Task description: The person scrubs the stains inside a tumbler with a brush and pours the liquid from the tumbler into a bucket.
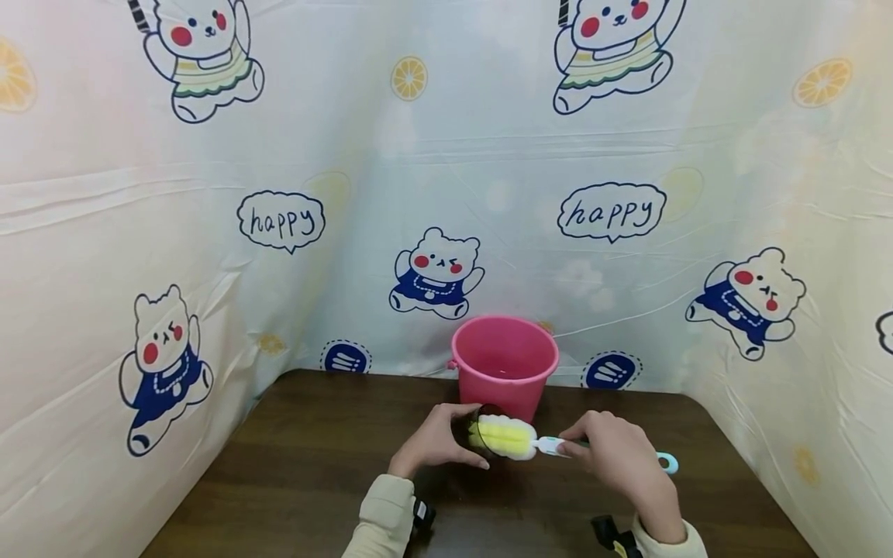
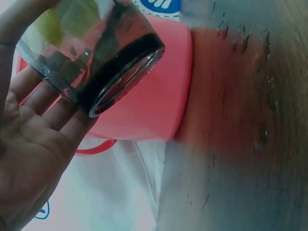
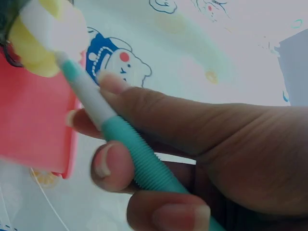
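My left hand (image 1: 441, 440) grips a dark see-through cup (image 2: 110, 53), tipped on its side with its mouth toward the right. In my right hand (image 1: 614, 449) is a sponge bottle brush (image 1: 505, 436) with a yellow and white head; the fingers and thumb curl round its white and teal handle (image 3: 137, 149). The tip of the brush head sits inside the cup's mouth, while much of the sponge shows outside. Yellow sponge also shows through the cup wall in the left wrist view.
Just behind the cup a pink bucket (image 1: 505, 387) stands on the dark wooden table (image 1: 314, 457). Water drops (image 2: 264, 96) lie on the wood near it. A printed cloth (image 1: 488, 194) with bears hangs behind and on both sides.
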The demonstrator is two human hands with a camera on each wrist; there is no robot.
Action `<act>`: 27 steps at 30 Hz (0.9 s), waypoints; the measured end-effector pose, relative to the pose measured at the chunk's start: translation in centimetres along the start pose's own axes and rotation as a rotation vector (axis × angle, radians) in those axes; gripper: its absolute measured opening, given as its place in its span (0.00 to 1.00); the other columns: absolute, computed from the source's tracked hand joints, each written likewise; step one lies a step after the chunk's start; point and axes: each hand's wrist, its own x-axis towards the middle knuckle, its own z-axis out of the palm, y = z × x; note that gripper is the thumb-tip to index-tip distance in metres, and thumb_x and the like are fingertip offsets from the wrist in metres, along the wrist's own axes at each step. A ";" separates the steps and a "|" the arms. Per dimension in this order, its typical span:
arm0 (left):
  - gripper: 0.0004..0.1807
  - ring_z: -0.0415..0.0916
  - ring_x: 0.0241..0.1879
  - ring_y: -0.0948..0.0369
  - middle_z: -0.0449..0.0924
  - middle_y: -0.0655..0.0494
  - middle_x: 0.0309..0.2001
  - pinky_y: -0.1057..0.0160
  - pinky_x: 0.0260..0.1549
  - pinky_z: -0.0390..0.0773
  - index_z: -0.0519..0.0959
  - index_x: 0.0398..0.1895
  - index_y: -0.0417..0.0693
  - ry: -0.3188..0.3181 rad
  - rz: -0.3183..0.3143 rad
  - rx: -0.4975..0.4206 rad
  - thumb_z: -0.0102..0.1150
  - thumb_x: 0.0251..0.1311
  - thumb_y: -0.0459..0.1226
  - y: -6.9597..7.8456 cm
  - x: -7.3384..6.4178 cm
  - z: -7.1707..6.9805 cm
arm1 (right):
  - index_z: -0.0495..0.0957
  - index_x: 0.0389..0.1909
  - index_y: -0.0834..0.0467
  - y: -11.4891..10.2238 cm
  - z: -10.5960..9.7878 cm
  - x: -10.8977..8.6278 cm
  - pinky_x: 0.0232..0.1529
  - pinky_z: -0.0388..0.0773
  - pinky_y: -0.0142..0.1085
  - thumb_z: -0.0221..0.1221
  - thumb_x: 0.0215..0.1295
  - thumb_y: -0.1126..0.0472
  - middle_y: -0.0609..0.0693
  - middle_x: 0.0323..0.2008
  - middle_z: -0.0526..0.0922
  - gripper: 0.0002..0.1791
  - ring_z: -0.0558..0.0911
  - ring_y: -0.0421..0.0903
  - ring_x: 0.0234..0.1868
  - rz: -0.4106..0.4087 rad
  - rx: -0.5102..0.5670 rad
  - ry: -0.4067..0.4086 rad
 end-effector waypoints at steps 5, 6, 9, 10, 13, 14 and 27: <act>0.47 0.72 0.66 0.60 0.76 0.63 0.66 0.49 0.65 0.74 0.74 0.70 0.53 0.009 -0.010 -0.006 0.84 0.42 0.48 0.2 -0.1 0.1 | 0.92 0.38 0.47 0.8 -0.5 -0.2 0.24 0.70 0.37 0.73 0.58 0.53 0.40 0.28 0.86 0.08 0.72 0.41 0.22 -0.001 0.031 -0.022; 0.47 0.72 0.66 0.60 0.76 0.63 0.66 0.50 0.65 0.74 0.74 0.70 0.53 0.011 -0.009 -0.006 0.84 0.42 0.47 0.2 -0.1 0.1 | 0.92 0.38 0.47 0.9 -0.6 -0.2 0.24 0.71 0.37 0.72 0.58 0.53 0.40 0.28 0.86 0.08 0.72 0.41 0.22 0.000 0.039 -0.029; 0.47 0.73 0.65 0.60 0.76 0.63 0.67 0.51 0.64 0.75 0.74 0.70 0.55 0.016 -0.006 -0.003 0.83 0.43 0.48 0.2 -0.1 0.1 | 0.92 0.38 0.48 1.2 -0.8 -0.1 0.25 0.72 0.38 0.72 0.59 0.53 0.40 0.28 0.86 0.07 0.74 0.41 0.23 0.017 0.067 -0.055; 0.47 0.73 0.65 0.60 0.76 0.63 0.67 0.51 0.64 0.75 0.74 0.71 0.55 0.016 -0.006 -0.003 0.83 0.43 0.49 0.2 -0.1 0.1 | 0.92 0.38 0.48 1.3 -0.8 -0.1 0.25 0.73 0.38 0.72 0.59 0.53 0.41 0.28 0.86 0.07 0.74 0.41 0.23 0.025 0.072 -0.063; 0.47 0.73 0.66 0.60 0.75 0.63 0.67 0.50 0.64 0.75 0.73 0.71 0.55 0.016 -0.002 -0.002 0.82 0.44 0.49 0.2 -0.1 0.1 | 0.92 0.38 0.48 1.5 -0.9 0.0 0.25 0.73 0.38 0.71 0.60 0.54 0.41 0.25 0.85 0.07 0.76 0.41 0.22 0.047 0.086 -0.080; 0.46 0.72 0.66 0.60 0.75 0.64 0.67 0.50 0.64 0.75 0.73 0.71 0.56 0.016 -0.001 -0.002 0.82 0.45 0.49 0.2 -0.2 0.1 | 0.92 0.38 0.48 1.6 -0.9 0.0 0.24 0.73 0.38 0.71 0.60 0.54 0.41 0.25 0.84 0.07 0.76 0.41 0.22 0.052 0.088 -0.085; 0.39 0.79 0.56 0.59 0.81 0.67 0.60 0.61 0.58 0.79 0.76 0.67 0.65 0.049 0.067 -0.113 0.81 0.48 0.48 0.6 -0.2 0.3 | 0.90 0.39 0.50 4.4 -2.3 -0.4 0.27 0.72 0.36 0.68 0.64 0.49 0.44 0.25 0.81 0.10 0.75 0.42 0.26 0.039 0.191 -0.123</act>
